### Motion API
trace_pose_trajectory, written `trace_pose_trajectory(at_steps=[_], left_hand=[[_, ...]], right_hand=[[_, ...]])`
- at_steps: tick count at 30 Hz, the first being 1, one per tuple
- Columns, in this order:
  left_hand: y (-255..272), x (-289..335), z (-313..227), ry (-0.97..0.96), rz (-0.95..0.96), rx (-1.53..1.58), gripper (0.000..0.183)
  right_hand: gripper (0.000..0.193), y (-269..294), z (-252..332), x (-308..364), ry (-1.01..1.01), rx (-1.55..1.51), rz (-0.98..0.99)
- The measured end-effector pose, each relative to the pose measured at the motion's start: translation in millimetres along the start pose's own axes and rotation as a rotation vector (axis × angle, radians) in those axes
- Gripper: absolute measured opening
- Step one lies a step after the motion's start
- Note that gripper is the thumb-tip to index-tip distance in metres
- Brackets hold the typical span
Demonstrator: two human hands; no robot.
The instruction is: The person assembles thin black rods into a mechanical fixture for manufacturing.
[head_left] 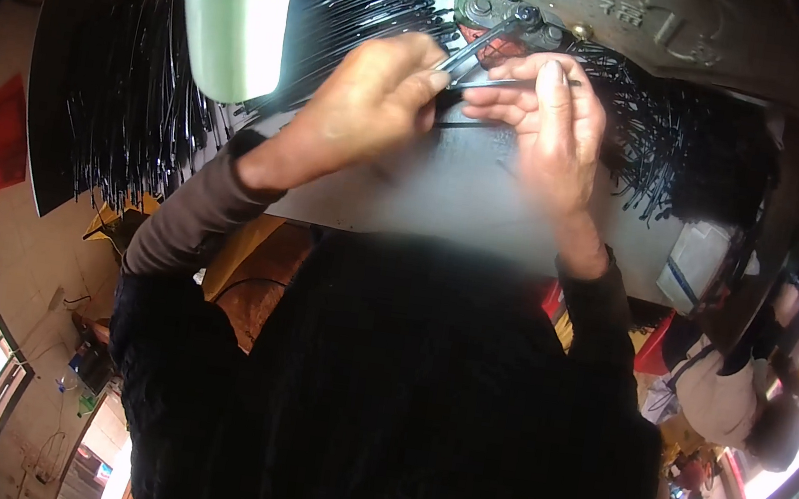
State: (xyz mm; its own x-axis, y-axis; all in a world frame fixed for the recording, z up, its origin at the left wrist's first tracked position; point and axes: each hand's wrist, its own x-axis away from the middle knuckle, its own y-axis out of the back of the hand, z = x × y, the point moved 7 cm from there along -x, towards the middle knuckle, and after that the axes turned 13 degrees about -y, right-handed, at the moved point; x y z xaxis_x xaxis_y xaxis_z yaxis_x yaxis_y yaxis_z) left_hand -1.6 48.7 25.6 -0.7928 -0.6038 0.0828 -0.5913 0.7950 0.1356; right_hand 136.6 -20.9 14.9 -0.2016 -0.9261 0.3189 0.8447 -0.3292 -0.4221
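My left hand [386, 81] is closed, its thumb and fingertips pinching thin black rods by the metal head of a green machine [539, 31]. One thin black rod [502, 85] runs from these fingertips across to my right hand [558, 119]. The right thumb and forefinger press together on that rod, while its other fingers curl loosely toward the left hand. Just below, another dark rod [466, 126] sticks out from under the left hand. A slanted metal bar [482, 46] reaches from the machine head to the left fingers, which hide its lower end.
Thin black rods lie in a dense pile [361, 2] behind my left hand, another heap [142, 95] at the far left and more [652, 131] at the right. A white-green lamp [238, 16] overhangs the grey tabletop [346, 197]. Another person [723, 398] is at the lower right.
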Motion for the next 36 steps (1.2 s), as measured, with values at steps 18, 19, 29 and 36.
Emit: trace_pose_trajectory(at_steps=[18,19,29,36], left_hand=[[24,18,24,0.237,0.164,0.689,0.026],[25,18,25,0.232,0.161,0.677,0.026],[30,16,28,0.176,0.151,0.575,0.025],[30,17,-4,0.014,0.067,-0.128,0.015]], right_hand=[[0.03,-2,-23,-21,-0.156,-0.172,0.217],[0.03,-2,-22,-22,-0.142,-0.148,0.217],[0.029,-8,-20,-19,-0.105,-0.107,0.158],[0.034,-10,-18,-16,-0.116,-0.199,0.155]])
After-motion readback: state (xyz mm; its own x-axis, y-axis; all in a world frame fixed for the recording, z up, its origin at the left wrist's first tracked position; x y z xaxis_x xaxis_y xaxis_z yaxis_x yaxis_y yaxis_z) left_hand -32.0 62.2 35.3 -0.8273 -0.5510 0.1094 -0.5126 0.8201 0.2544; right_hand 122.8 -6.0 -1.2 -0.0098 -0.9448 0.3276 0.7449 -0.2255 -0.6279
